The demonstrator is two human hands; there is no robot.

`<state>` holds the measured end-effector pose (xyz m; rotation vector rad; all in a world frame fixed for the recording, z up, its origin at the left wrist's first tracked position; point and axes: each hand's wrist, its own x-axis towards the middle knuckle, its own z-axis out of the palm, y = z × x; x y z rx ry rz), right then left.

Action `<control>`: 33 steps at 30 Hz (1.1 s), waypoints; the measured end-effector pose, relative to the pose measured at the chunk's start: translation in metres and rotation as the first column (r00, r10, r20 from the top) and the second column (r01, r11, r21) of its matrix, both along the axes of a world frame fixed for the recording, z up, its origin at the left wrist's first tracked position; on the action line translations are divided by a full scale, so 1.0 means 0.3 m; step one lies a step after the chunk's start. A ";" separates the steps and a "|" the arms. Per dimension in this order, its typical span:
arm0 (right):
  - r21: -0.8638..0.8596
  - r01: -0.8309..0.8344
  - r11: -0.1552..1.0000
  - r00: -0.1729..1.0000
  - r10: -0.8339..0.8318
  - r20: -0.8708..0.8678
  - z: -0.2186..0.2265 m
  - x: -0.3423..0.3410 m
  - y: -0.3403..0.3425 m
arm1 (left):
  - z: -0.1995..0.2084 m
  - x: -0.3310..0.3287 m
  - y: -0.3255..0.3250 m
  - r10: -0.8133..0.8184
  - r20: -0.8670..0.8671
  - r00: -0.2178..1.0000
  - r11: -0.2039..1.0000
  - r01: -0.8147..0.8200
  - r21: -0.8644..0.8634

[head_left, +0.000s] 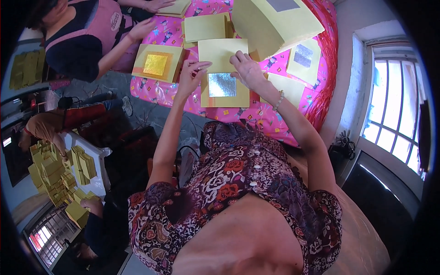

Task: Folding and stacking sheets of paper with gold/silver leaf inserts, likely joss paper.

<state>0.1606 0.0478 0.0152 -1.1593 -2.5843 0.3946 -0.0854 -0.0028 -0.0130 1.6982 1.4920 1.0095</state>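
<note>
In front of me lies a yellow paper sheet, with a silver foil square on its lower part. My left hand is at the sheet's left edge, its fingers loosely stretched inward and apart, with nothing visible between them. On the opposite edge, the bent fingers and thumb of my right hand close on the paper; the exact grip is partly hidden by the hand. A beaded bracelet circles my right wrist.
A pink patterned cloth covers the table. To the left sits a stack with a gold foil square; a tall yellow stack stands at far right. Another person's hand is at upper left. People handle yellow stacks at lower left.
</note>
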 end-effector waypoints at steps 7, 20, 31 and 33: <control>0.133 -0.139 0.981 0.986 0.124 0.112 -0.008 0.009 0.021 | -0.003 0.070 -0.018 0.432 -0.193 0.881 0.902 -0.422 0.091; 0.224 -0.050 0.973 0.979 0.092 -0.180 -0.101 0.040 0.006 | -0.094 0.126 0.037 0.429 0.365 0.826 0.902 -0.369 -0.225; -0.405 0.379 0.832 0.469 -0.550 -0.692 -0.057 0.200 -0.209 | 0.076 0.329 -0.054 0.356 0.580 0.732 0.933 -0.244 -0.264; -0.620 0.293 0.728 0.325 -0.686 -0.651 -0.096 0.279 -0.237 | 0.091 0.417 -0.075 0.237 0.611 0.755 0.970 -0.143 -0.198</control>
